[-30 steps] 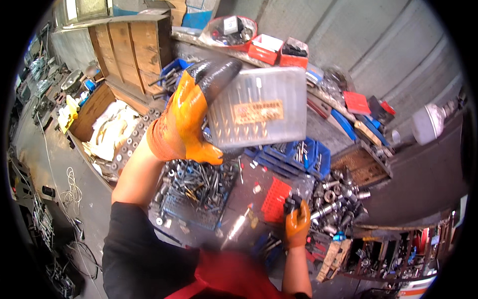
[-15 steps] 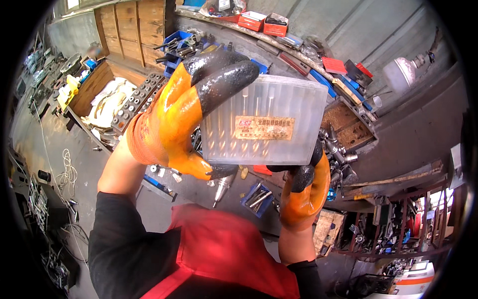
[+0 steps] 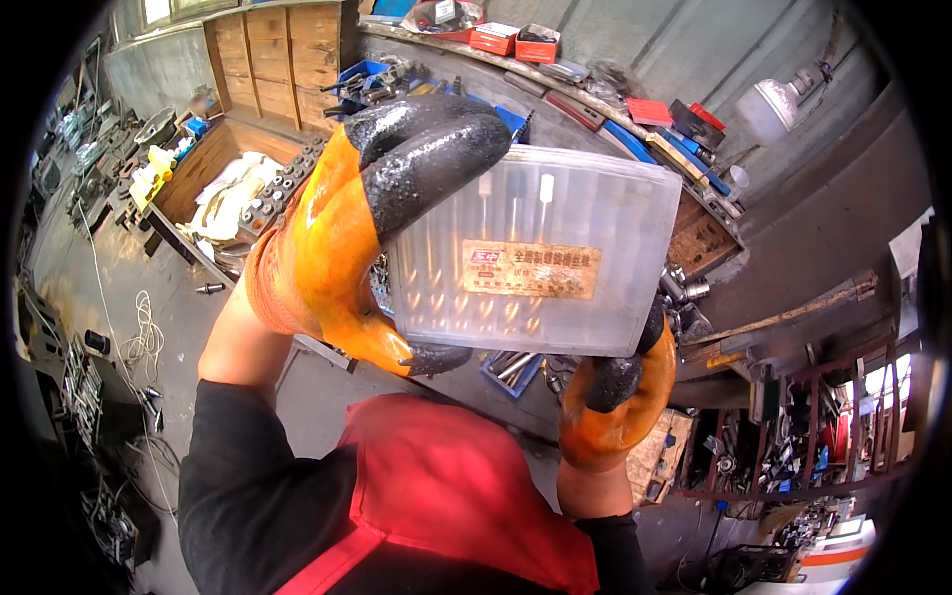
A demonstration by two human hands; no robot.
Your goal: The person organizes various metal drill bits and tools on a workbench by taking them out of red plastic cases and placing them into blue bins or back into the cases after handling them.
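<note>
Head view as I receive it remotely, clock positions read from the clear plastic box [image 3: 535, 223], held above the grey table [image 3: 523, 415]. My left hand [image 3: 342, 238] grips it at 9, my right hand [image 3: 625, 397] its corner at 5. Blue tray [image 3: 509, 375] of tools, 6; floor [image 3: 169, 402], 8; wooden crate [image 3: 266, 142] with white cloth [image 3: 236, 198], 10; red boxes [image 3: 536, 48] on the shelf [image 3: 466, 52], 12; lamp [image 3: 767, 111], 2.
</note>
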